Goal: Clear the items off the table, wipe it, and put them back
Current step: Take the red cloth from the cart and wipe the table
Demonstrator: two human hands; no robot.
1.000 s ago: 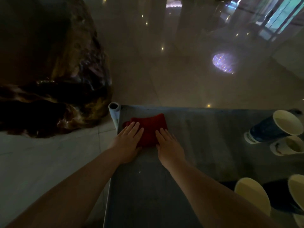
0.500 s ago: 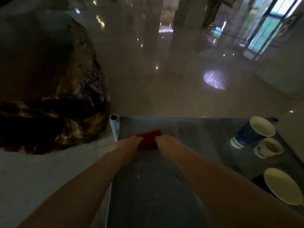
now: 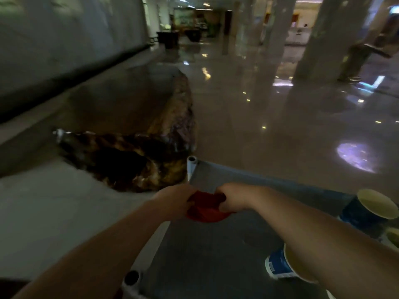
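A red cloth (image 3: 206, 209) hangs bunched just above the far left part of the grey table (image 3: 216, 262). My left hand (image 3: 176, 200) grips its left edge and my right hand (image 3: 234, 197) grips its right edge, both with fingers curled shut. A dark blue paper cup (image 3: 367, 214) stands at the table's right side. A second blue cup (image 3: 280, 265) sits near the front, partly hidden behind my right forearm. A sliver of another cup (image 3: 394, 237) shows at the right frame edge.
A large dark polished stone (image 3: 138, 152) lies on the floor left of the table, beside a grey wall. White tube legs (image 3: 191, 167) mark the table's corners. Glossy floor (image 3: 269, 126) with pillars stretches beyond.
Both hands went from lying flat on the cloth to gripping it and lifting it off the table. The head camera has tilted up, so more of the hall shows.
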